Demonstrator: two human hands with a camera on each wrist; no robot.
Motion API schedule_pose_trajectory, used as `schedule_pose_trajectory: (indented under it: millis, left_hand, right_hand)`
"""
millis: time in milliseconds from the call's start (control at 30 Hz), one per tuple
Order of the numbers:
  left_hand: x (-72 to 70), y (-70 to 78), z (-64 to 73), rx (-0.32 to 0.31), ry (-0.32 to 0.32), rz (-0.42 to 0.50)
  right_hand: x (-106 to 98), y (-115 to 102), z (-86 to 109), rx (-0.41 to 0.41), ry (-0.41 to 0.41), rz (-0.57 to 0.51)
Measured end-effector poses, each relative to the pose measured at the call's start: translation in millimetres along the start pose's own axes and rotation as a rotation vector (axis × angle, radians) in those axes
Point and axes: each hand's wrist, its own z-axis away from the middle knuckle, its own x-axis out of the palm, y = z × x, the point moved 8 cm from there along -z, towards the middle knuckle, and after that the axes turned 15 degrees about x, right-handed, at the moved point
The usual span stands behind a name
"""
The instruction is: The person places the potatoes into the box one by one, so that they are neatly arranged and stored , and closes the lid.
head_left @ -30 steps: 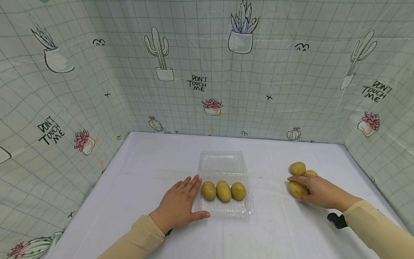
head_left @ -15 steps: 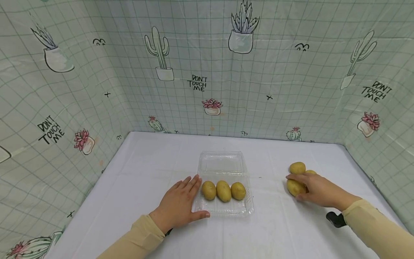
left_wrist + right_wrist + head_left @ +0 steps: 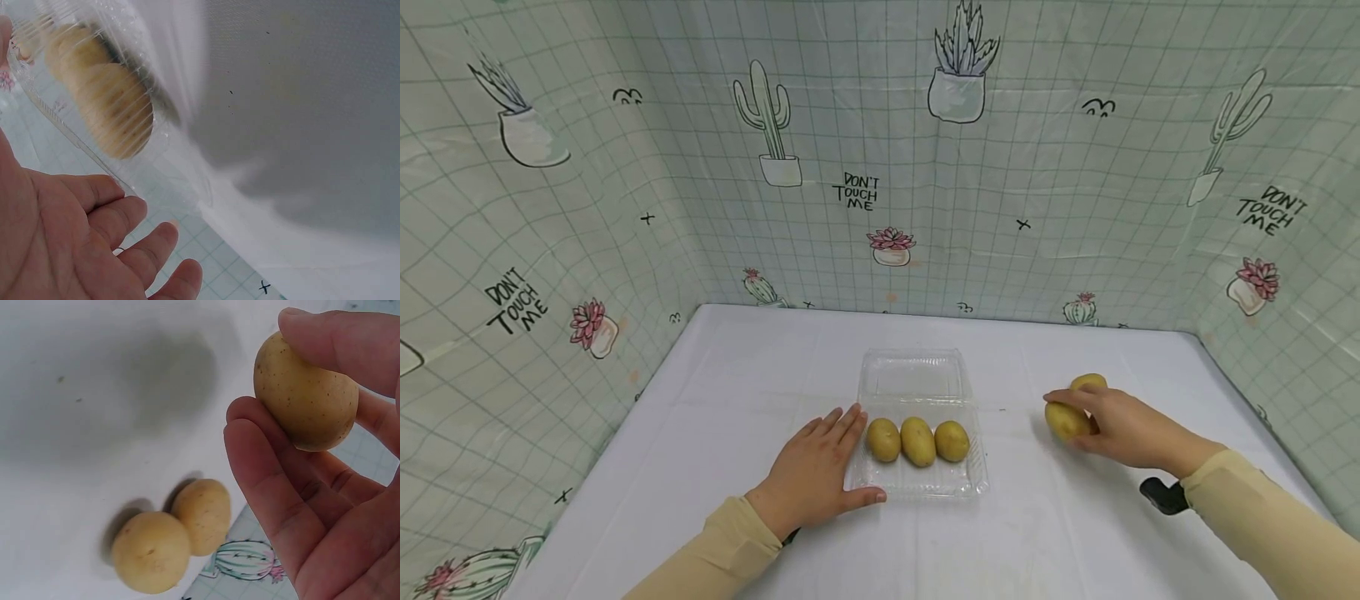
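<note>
My right hand (image 3: 1138,432) pinches a potato (image 3: 1067,421) between thumb and fingers; in the right wrist view this potato (image 3: 306,390) is held off the table. Two other potatoes (image 3: 151,552) lie side by side on the table below it, and in the head view only one potato (image 3: 1088,381) of that pair shows past the hand. At the left edge of an opened clear plastic clamshell box (image 3: 917,483), my left hand (image 3: 816,471) rests with its fingers spread. Three potatoes (image 3: 917,442) sit in a row in the box's base. The left wrist view shows potatoes (image 3: 115,109) through the ribbed plastic.
The box's raised lid (image 3: 913,375) lies back toward the far side. A white cloth covers the table (image 3: 760,358). Printed curtains (image 3: 970,183) hang along the back and both sides. A black strap (image 3: 1163,496) hangs under the right wrist.
My right hand has lifted the potato off the table and moved it a little left and away from the other two. The left hand has stayed at the box.
</note>
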Motion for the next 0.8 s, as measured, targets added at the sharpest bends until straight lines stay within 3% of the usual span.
schedule_pose_trajectory:
  millis: [567, 800]
  left_hand:
    - [0.1, -0.2, -0.6, -0.002, 0.022, 0.009]
    - [-0.3, 0.1, 0.1, -0.002, 0.022, 0.008]
  right_hand:
    - [-8, -45, -11.7, 0.005, -0.012, -0.025]
    - [-5, -65, -20.1, -0.098, -0.009, -0.061]
